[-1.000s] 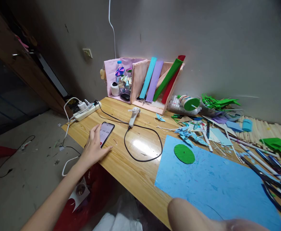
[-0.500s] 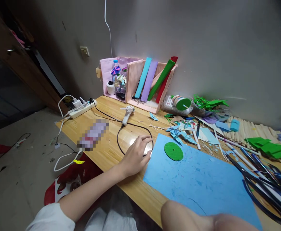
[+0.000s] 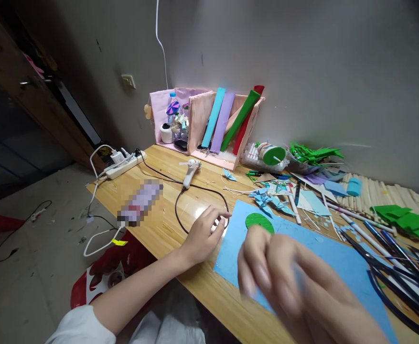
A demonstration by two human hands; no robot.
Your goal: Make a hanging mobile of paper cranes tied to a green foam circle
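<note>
My left hand [image 3: 204, 236] rests on the wooden table at the blue mat's [image 3: 230, 263] left edge, fingers loosely curved and apart, with nothing in them. Raised close to the camera over the mat, my right hand [image 3: 284, 272] is slightly blurred, its fingers curled together. A bluish smear shows between those fingers, and I cannot make out what it is. Just behind them lies a green paper disc [image 3: 255, 221], partly covered by the knuckles. Beyond my left hand a white glue gun [image 3: 191, 173] lies with its black cord looped on the table.
Big black-handled scissors [image 3: 370, 262] and several pens are at the right. Blue paper cranes [image 3: 266, 200] and scraps lie behind the mat. Pink boxes [image 3: 209, 119] with rolls of coloured paper stand by the wall. A blurred-out phone [image 3: 141, 203] and a power strip [image 3: 126, 165] are at the left.
My right hand has come up from the bottom edge to in front of the mat, its fingers now showing and covering part of the green disc. The left hand has barely moved.
</note>
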